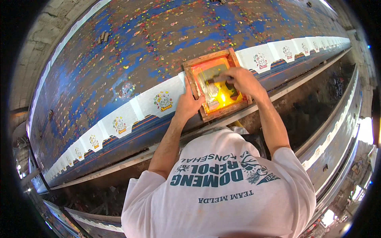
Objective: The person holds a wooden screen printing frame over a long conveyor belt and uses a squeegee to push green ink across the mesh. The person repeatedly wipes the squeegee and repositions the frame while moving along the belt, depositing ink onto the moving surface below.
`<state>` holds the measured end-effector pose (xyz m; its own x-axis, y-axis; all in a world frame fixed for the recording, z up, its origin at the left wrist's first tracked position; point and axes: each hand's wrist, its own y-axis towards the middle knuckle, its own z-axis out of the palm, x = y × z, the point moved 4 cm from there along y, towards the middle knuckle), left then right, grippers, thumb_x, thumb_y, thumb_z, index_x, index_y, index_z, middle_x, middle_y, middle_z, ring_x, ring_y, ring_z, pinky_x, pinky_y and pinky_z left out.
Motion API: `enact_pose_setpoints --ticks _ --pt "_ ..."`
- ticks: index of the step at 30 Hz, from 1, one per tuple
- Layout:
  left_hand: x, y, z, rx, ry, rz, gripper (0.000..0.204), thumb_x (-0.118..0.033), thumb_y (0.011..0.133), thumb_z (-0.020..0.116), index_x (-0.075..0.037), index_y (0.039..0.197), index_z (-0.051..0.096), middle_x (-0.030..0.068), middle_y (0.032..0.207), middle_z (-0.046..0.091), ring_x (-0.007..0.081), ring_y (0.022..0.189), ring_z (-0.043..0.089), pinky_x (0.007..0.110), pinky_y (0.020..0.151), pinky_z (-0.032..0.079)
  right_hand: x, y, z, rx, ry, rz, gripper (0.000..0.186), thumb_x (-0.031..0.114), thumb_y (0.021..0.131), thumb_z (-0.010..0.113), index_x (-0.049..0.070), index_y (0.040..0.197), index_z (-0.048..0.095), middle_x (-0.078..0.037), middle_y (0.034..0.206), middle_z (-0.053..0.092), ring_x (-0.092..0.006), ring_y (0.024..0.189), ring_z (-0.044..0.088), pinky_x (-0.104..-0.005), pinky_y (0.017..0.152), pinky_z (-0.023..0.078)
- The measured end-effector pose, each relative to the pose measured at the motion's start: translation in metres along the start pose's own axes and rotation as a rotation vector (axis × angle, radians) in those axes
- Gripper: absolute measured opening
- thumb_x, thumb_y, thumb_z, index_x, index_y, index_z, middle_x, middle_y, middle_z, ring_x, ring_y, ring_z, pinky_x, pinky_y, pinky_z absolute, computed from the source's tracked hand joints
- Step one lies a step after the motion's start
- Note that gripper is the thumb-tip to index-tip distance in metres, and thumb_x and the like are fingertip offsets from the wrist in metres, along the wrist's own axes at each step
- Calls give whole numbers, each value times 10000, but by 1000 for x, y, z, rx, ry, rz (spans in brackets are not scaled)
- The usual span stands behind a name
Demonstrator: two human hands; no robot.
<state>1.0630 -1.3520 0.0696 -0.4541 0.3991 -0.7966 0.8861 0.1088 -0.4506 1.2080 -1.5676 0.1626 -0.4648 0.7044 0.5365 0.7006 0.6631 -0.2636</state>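
A wooden screen-printing frame lies over the row of white cut pieces along the near edge of a long table. My left hand grips its left side, thumb over the wood toward the mesh and fingers along the outer edge. Inside, bright yellow ink is pooled on the lower right of the mesh, with orange-red stains round the border. Closed round a small squeegee, my right hand holds it over the middle of the mesh. The fingers partly cover the tool, and the frame hides the piece beneath it.
White pieces with a coloured cartoon print run in line to both sides. The blue-brown table is speckled with ink spots. Small brown blocks lie on it at the far left. A rail borders the table, with a dark gap beyond.
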Motion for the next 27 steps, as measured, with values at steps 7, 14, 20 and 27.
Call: enact_pose_setpoints --ticks 7,14,20,27 --pt "7 12 3 -20 18 59 1203 -384 1004 749 79 1769 -55 330 917 801 482 762 784 533 701 657 8 44 0 -224 -222 -165 423 -27 942 687 129 1315 811 -182 1229 810 -424 1199 745 -526 1060 596" --pt "4 11 4 -38 21 30 1207 -398 994 752 77 1769 -43 367 898 778 581 843 768 609 773 643 13 -45 24 -107 -184 -130 487 -61 914 687 112 1360 779 -128 1335 789 -368 1276 728 -484 1086 610" --pt "-10 7 -1 -64 90 -21 1200 -344 1000 763 57 1783 -53 279 895 805 433 778 809 502 656 629 2 -70 30 -157 -201 -187 503 -29 933 672 136 1399 764 -73 1390 755 -310 1313 701 -439 1067 624" --pt "-74 40 59 -180 68 114 1214 -264 982 798 27 1796 -55 247 980 839 415 820 827 478 690 651 -72 -85 -34 -245 -165 -243 484 6 886 732 127 1353 779 -59 1310 758 -297 1255 702 -431 1060 599"
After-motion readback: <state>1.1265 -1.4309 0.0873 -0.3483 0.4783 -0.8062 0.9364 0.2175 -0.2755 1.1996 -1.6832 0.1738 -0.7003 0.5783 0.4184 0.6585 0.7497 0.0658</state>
